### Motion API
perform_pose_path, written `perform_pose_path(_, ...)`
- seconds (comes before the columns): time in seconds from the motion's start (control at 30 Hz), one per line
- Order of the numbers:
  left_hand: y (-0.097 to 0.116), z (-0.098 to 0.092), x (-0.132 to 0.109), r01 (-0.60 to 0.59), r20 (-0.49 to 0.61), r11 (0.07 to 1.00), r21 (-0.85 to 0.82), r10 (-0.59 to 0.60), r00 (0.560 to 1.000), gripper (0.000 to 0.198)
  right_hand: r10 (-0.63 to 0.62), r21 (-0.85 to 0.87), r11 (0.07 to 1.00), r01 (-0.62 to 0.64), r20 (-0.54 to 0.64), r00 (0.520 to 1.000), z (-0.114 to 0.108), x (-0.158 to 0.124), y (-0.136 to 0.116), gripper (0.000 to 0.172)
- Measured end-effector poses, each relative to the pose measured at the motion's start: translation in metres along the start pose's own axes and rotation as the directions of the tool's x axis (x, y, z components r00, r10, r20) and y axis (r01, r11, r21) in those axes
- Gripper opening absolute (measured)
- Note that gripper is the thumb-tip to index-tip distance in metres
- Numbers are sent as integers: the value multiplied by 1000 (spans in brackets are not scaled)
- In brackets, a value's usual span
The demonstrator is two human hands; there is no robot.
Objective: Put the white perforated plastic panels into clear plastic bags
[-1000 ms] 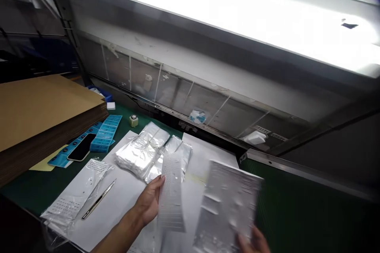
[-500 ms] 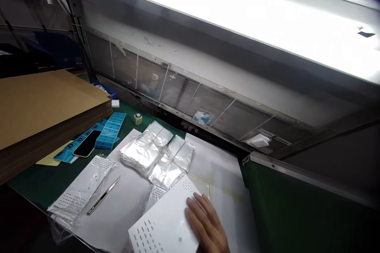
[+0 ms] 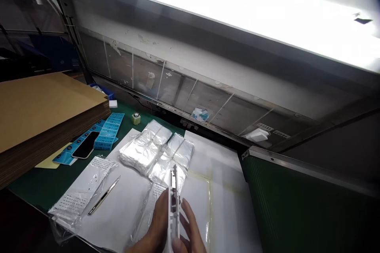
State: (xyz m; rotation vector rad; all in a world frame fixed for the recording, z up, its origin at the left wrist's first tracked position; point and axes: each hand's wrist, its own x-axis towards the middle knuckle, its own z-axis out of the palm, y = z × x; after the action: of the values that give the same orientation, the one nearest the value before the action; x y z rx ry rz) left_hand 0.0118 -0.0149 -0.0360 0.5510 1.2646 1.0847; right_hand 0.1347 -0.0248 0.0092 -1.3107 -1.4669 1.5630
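A white slotted plastic panel (image 3: pixel 173 213) stands on edge between my two hands, its narrow side facing up. My left hand (image 3: pixel 157 223) holds its left face, with the fingers partly hidden behind the panel. On its right face is my right hand (image 3: pixel 190 231), the thumb at the near edge and the fingers bent along the side. Under and left of my hands lies a bagged white perforated panel (image 3: pixel 150 209). Another bagged panel (image 3: pixel 81 185) rests at the left, beside a slim cutter knife (image 3: pixel 104 195). Two tied bundles of clear bags (image 3: pixel 147 146) (image 3: pixel 175 156) lie beyond.
Stacked brown cardboard (image 3: pixel 47 106) fills the left. Near it are a phone (image 3: pixel 86 144), blue label sheets (image 3: pixel 109 131) and a small jar (image 3: pixel 135 118). A green conveyor belt (image 3: pixel 297 205) is at the right, and a lit shelf hangs above.
The white panel has turned from lying broad face up to standing on edge. My left hand has come into view on its left side, and my right hand has shifted slightly left.
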Motion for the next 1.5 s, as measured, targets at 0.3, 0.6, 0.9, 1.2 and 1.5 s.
perform_pose_path(0.3,2,11,-1,-9,-206,999,42,18,978,57,-90,-250,968,36,-212,973,19,-3,16,70)
perform_pose_path(0.6,-16,17,5,-27,-116,989,-143,11,993,49,-55,-481,869,-118,-330,942,3,-2,31,62)
perform_pose_path(0.9,4,-2,117,-292,230,669,684,182,956,26,190,-494,774,-396,-415,890,-100,3,87,58)
perform_pose_path(1.2,-7,-9,197,-335,330,-5,942,-153,931,25,39,-693,623,-362,-435,900,-71,0,152,57)
perform_pose_path(1.5,-15,-23,200,-424,407,-143,895,-130,904,24,128,-489,807,-330,-401,907,-88,-4,148,64)
